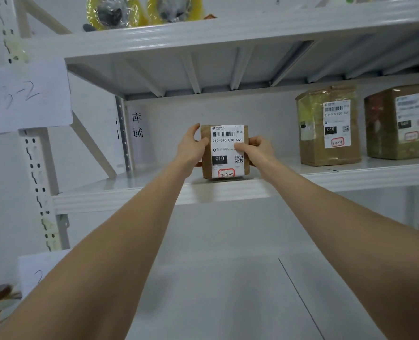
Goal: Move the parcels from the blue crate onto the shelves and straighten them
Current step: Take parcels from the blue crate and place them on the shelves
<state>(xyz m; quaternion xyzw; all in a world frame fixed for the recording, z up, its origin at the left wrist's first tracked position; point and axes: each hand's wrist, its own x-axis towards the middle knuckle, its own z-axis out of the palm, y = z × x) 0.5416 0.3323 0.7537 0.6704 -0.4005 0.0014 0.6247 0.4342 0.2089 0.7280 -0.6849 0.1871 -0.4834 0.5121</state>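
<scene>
While hands [192,147] [258,148] grip, parcel [207,171] upright, label [225,146] outward

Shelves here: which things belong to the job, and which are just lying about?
Job: held parcel, left hand, right hand, middle shelf, parcel marked 3-2-4, brown parcel beside it.
Lying about: yellow-wrapped bundles up top, paper sign.

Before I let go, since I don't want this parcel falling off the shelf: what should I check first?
1. Both hands hold it: ok, left hand and right hand grip the sides of the parcel.
2. Fully on shelf: cannot tell, its base is at the front edge.
3. Label faces out: ok, marked 3-2-3.
4. Right shelf: ok, sign reads 3-2.
5. Clear of neighbour: ok, apart.
</scene>
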